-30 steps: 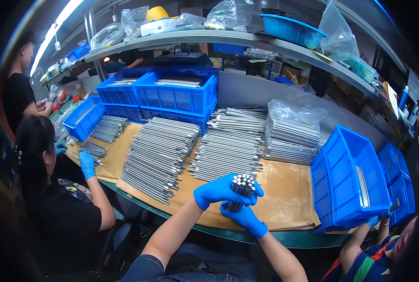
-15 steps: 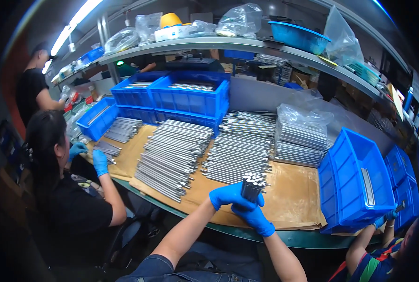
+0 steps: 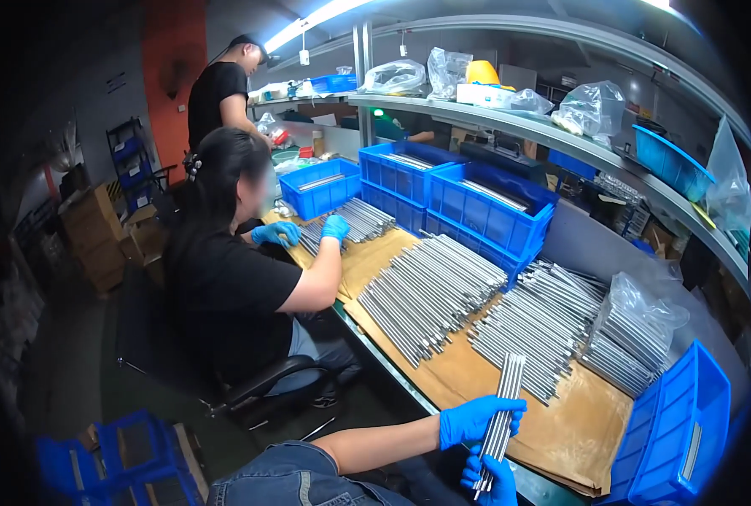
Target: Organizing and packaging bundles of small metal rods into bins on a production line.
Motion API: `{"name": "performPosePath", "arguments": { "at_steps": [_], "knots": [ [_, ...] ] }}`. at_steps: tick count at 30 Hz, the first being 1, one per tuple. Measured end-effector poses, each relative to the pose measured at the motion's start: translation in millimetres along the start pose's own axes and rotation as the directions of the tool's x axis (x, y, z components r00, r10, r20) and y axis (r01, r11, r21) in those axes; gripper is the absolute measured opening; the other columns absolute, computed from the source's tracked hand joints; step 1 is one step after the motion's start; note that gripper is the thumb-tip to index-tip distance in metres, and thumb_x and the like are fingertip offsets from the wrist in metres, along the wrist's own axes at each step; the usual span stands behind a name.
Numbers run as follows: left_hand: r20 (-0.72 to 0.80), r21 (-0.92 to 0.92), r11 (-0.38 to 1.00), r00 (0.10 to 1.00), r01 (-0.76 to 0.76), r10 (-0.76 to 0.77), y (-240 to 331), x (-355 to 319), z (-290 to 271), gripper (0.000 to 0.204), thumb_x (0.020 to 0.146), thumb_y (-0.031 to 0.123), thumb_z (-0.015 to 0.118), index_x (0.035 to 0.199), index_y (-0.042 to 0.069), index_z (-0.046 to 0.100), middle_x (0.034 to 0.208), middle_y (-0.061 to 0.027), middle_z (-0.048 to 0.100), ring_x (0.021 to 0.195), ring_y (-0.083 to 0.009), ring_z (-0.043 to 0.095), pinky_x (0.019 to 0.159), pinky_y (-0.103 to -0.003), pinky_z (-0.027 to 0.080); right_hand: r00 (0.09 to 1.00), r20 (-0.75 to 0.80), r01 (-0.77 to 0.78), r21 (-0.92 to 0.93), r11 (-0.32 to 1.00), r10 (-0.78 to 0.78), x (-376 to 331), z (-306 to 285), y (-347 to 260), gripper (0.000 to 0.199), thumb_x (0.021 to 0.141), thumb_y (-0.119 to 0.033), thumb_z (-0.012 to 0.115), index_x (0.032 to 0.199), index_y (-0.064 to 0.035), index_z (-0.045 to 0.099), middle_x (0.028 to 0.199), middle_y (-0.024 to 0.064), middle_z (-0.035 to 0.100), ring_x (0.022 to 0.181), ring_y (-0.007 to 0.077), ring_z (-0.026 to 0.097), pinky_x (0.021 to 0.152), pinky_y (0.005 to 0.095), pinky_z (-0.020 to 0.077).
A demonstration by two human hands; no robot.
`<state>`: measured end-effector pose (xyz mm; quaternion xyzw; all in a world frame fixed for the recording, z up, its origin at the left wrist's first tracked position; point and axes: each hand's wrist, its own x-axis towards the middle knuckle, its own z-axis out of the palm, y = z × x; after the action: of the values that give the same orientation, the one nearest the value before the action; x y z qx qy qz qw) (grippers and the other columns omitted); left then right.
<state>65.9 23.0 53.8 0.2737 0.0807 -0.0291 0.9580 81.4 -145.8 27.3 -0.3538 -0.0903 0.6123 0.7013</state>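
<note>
A bundle of shiny metal rods [image 3: 511, 377] stands tilted in front of me, just above the table's near edge. My left hand [image 3: 475, 420], in a blue glove, wraps round the middle of the bundle. Lower down, my right hand [image 3: 495, 481], also gloved in blue, is closed about the bottom end of the same rods. Beyond the bundle lies a spread layer of rods [image 3: 531, 325], and to its left a larger layer of rods [image 3: 430, 295], both on brown paper [image 3: 590, 422].
Blue bins [image 3: 493, 207] stand at the back, and another blue bin [image 3: 675, 430] is at right. Plastic film covers stacked rods [image 3: 632, 337]. A seated co-worker [image 3: 232, 270] handles rods at left; another person [image 3: 221, 97] stands behind. A shelf [image 3: 519, 126] runs overhead.
My view has swung to the left. The rod bundle, seen end-on before, now shows its length, and my right hand has shifted to its lower end.
</note>
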Motion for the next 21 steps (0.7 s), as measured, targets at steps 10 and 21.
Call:
{"name": "performPosePath", "arguments": {
  "at_steps": [10, 21],
  "knots": [
    [-0.130, -0.080, 0.950, 0.942, 0.303, -0.311, -64, -31, -7, 0.032, 0.088, 0.027, 0.057, 0.104, -0.001, 0.056, 0.091, -0.0122, 0.063, 0.083, -0.0219, 0.062, 0.078, -0.033, 0.051, 0.996, 0.054, -0.085, 0.387, 0.918, 0.070, -22, 23, 19, 0.015, 0.087, -0.014, 0.052, 0.093, -0.0035, 0.045, 0.069, 0.0007, 0.039, 0.054, 0.0085, 0.037, 0.050, 0.0229, 0.0309],
    [-0.097, 0.249, 0.852, 0.887, 0.460, -0.451, -60, -40, -37, 0.041, 0.090, 0.027, 0.053, 0.115, -0.005, 0.052, 0.109, -0.0190, 0.059, 0.102, -0.0245, 0.058, 0.087, -0.033, 0.048, 0.997, -0.076, 0.008, 0.366, 0.931, 0.022, 0, 0, 59, 0.009, 0.089, -0.014, 0.049, 0.094, -0.0063, 0.050, 0.075, 0.0035, 0.048, 0.063, 0.0142, 0.048, 0.058, 0.0296, 0.0421]
  ]
}}
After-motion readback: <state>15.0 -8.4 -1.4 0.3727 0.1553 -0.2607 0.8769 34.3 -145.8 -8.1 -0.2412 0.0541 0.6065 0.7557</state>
